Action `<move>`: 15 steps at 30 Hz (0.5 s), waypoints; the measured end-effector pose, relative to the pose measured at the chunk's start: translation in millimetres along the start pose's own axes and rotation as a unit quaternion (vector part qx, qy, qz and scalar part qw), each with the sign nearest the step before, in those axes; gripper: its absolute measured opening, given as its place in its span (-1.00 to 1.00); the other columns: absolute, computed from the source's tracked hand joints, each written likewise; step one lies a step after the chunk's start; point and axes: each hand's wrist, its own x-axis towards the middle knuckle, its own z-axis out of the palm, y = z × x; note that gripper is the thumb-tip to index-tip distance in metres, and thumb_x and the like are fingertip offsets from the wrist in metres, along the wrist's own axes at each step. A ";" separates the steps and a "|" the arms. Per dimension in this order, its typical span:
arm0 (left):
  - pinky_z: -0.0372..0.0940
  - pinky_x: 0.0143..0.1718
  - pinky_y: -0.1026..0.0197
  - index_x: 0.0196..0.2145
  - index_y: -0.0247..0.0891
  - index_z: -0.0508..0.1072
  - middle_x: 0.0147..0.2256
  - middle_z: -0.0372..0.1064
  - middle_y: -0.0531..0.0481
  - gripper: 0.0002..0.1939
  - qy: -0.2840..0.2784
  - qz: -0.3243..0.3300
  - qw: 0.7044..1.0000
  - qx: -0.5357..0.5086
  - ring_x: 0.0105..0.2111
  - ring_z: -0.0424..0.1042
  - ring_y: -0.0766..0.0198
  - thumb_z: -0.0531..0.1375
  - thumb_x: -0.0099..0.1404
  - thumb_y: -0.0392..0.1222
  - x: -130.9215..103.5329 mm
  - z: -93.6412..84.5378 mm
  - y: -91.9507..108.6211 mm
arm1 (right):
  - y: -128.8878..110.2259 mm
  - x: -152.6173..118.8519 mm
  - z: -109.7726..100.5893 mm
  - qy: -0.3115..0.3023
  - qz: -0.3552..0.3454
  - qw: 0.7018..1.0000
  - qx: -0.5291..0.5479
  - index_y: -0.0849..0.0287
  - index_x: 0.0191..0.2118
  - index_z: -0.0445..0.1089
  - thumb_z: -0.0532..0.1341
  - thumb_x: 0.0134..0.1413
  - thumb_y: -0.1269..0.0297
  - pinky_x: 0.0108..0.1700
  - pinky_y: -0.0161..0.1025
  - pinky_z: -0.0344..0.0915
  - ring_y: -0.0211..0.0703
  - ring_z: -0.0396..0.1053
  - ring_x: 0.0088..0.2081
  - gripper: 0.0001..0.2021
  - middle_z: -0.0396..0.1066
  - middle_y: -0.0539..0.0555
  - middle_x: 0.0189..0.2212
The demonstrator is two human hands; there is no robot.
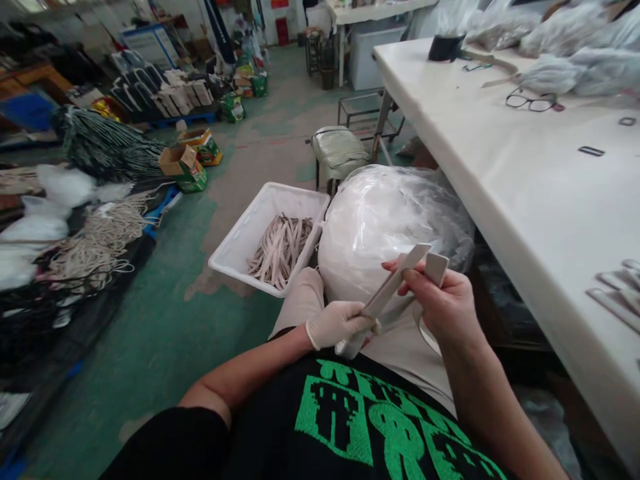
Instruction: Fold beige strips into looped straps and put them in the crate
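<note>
Over my lap I hold a long pale beige strap [384, 293], folded so that two ends stick up side by side. My left hand [344, 323], in a whitish glove, is closed around its lower part. The bare right hand [445, 300] pinches the strap near the upper ends. Part of the strap hangs below the right wrist. Just beyond my hands stands a big clear plastic bag [380, 220] with white contents. To its left is a white plastic bin [235, 250] with a heap of beige straps [283, 250] inside.
A white table [525, 180] runs along my right, its edge close to my right arm. Glasses [530, 101], small dark buckles [591, 151] and several straps [620, 293] lie on it. A covered stool [340, 150] stands ahead. Cord bundles [95, 240] and cardboard boxes [184, 167] are on the left.
</note>
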 end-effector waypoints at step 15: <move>0.42 -0.32 0.21 -0.34 -0.38 0.54 -0.42 0.55 -0.17 -0.82 0.429 -0.094 0.894 -0.094 -0.43 0.52 0.20 0.33 0.20 -0.17 -5.8 -196.2 -46.2 | 53.1 -36.2 -69.5 0.027 -0.037 0.959 -0.279 0.12 -0.44 0.56 0.35 0.07 0.16 -0.55 -0.29 0.25 -0.18 0.36 -0.58 -0.83 0.47 0.02 -0.59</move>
